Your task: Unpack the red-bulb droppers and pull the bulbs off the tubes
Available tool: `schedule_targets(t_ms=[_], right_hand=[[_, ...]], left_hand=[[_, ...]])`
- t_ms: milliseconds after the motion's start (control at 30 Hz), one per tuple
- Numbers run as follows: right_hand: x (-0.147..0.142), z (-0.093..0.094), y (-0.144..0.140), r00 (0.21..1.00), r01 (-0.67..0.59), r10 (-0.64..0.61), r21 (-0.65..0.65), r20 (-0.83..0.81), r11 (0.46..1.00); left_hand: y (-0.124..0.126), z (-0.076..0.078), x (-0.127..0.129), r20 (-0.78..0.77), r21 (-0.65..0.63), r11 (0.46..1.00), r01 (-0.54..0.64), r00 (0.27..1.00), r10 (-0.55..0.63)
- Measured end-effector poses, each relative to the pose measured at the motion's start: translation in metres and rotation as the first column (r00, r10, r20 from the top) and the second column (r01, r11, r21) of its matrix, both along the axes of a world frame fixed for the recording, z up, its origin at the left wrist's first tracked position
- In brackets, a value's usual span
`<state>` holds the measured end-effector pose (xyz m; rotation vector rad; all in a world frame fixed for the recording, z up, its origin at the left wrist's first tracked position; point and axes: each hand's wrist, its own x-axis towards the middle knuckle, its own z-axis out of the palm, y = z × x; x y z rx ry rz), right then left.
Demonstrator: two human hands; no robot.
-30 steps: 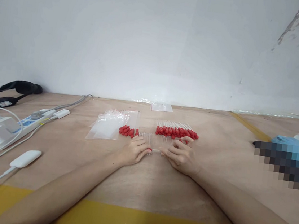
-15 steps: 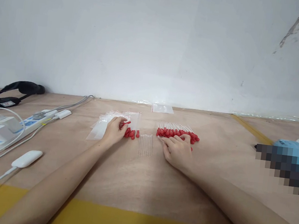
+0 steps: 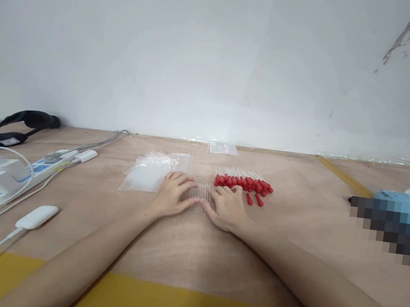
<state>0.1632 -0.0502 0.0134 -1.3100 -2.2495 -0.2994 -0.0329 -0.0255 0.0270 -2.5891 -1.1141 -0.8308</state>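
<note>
No writing can be read anywhere. The left hand (image 3: 172,193) and right hand (image 3: 225,205) lie flat, fingers spread, holding nothing, touching the clear tubes (image 3: 200,193). The table (image 3: 193,251) is bare in front of them.

Power strip (image 3: 34,171), white adapter (image 3: 36,217), black strap (image 3: 20,123) at left

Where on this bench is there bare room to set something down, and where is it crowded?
Bare wood lies between the white adapter and the left hand, and between the red-bulbed droppers and the blurred blue item. Crowded: around both hands, the right hand included, by the glass tubes and plastic bags; also the power strip corner.
</note>
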Motion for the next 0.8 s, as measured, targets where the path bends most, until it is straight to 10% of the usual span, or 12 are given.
schedule_targets(t_ms=[800], right_hand=[[0.031,0.007,0.049,0.991,0.134,-0.134,0.150,-0.008,0.980]], left_hand=[[0.002,-0.011,0.024,-0.124,-0.241,0.965,0.104,0.983,-0.137]])
